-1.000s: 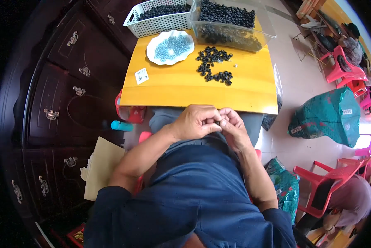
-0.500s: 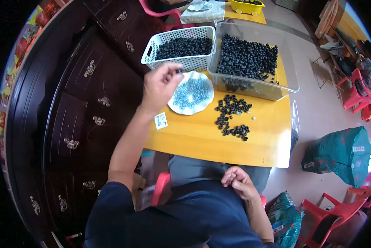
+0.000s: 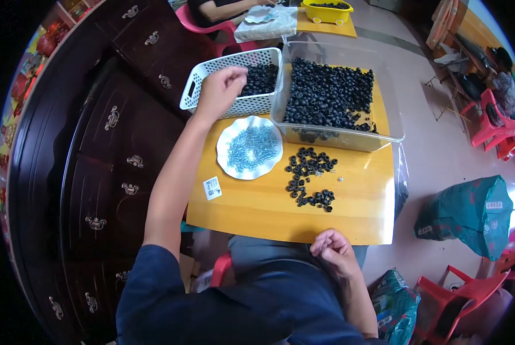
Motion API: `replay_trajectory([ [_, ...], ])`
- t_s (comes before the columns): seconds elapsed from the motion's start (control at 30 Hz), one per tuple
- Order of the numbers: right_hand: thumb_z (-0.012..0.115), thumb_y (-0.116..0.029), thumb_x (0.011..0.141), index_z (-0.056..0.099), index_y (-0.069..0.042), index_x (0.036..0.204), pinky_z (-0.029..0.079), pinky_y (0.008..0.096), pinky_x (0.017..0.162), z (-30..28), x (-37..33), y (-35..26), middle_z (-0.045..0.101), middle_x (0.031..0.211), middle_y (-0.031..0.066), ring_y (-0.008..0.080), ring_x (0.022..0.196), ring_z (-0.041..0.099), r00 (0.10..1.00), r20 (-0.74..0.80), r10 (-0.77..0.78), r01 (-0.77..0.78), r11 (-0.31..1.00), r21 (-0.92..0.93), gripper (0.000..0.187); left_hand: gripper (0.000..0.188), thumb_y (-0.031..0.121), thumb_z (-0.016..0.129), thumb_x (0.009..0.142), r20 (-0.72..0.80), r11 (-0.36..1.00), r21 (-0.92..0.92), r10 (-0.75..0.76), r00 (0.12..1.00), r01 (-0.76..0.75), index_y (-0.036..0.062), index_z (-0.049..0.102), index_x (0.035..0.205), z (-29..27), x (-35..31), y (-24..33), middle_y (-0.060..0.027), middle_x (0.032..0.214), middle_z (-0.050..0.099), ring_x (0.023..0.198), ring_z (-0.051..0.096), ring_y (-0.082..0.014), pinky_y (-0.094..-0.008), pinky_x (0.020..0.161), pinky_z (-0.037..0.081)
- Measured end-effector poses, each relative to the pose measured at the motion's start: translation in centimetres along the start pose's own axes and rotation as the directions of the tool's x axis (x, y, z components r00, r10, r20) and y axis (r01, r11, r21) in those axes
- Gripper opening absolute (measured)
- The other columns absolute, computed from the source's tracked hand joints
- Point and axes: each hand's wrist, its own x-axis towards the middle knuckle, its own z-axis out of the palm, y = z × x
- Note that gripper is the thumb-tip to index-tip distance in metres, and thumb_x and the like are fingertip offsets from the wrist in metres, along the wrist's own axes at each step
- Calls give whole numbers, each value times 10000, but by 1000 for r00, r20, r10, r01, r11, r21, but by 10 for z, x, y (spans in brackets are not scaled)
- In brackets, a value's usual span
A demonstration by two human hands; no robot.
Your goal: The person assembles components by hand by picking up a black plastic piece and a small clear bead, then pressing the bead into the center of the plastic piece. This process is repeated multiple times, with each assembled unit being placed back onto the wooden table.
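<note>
My left hand (image 3: 218, 95) is over the white perforated basket (image 3: 243, 107), which holds many small black ring-like parts (image 3: 261, 80). Its fingers are curled together, and whatever is between them is hidden. My right hand (image 3: 336, 253) rests palm-up above my lap at the table's front edge. The thumb and fingers there are drawn in; I cannot make out what they hold, if anything. Between the hands stands a white wavy-rimmed plate (image 3: 227, 163) with small clear-bluish pieces (image 3: 251, 148). Loose black rings (image 3: 310, 164) lie in a scattered group on the yellow table (image 3: 243, 213).
A clear plastic bin (image 3: 338, 137) full of black rings stands right of the basket. A white printed card (image 3: 212, 188) lies at left. Dark drawers (image 3: 105, 161) line the left side. Teal sacks (image 3: 465, 215) and red chairs (image 3: 463, 305) are at right; another person sits at the far table.
My left hand has moved from above the plate's edge to over the white basket; the small dark piece at its fingertips is no longer visible. The view has shifted slightly. My right hand stays put.
</note>
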Motion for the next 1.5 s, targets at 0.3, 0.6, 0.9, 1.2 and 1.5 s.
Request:
replay_trajectory([
  [0.3, 648, -29, 914, 626, 2, 940, 471, 254, 744, -19, 39, -19, 644, 893, 51, 127, 813, 593, 726, -191, -661, 167, 438, -883, 46, 107, 41, 673, 863, 470, 978, -172, -22, 882, 116, 5, 717, 954, 57, -138, 58, -27, 778, 682, 633, 582, -66, -219, 575, 455],
  [0.6, 666, -3, 877, 643, 6, 912, 482, 290, 714, -20, 43, -16, 639, 851, 97, 204, 772, 610, 636, -52, -770, 153, 192, -969, 43, 190, 113, 670, 848, 454, 939, 15, 300, 839, -344, 64, 701, 1029, 162, -136, 94, -108, 930, 685, 764, 667, -323, -395, 661, 545],
  [0.9, 669, -2, 868, 650, 6, 900, 481, 289, 690, -24, 42, -17, 643, 842, 98, 202, 752, 611, 645, -74, -760, 187, 251, -950, 37, 186, 169, 634, 862, 525, 907, 155, 260, 811, -391, 73, 708, 1003, 205, -127, 92, -112, 921, 689, 796, 682, -318, -421, 704, 557],
  [1.2, 665, -11, 880, 659, 6, 912, 485, 278, 686, -23, 42, -19, 648, 843, 77, 165, 753, 610, 647, -117, -754, 183, 302, -936, 37, 79, 134, 642, 862, 495, 921, 57, 310, 812, -386, 61, 666, 878, 202, -125, 88, -114, 830, 645, 725, 652, -320, -420, 643, 526],
  [1.5, 595, -121, 994, 624, -17, 1084, 466, 225, 791, 3, 35, -33, 640, 920, 3, 70, 850, 575, 824, -417, -384, 256, 908, -331, 140, 82, 10, 711, 822, 390, 929, -355, 248, 887, -104, 25, 679, 896, 156, -162, 125, -92, 811, 652, 702, 655, -215, -301, 606, 507],
])
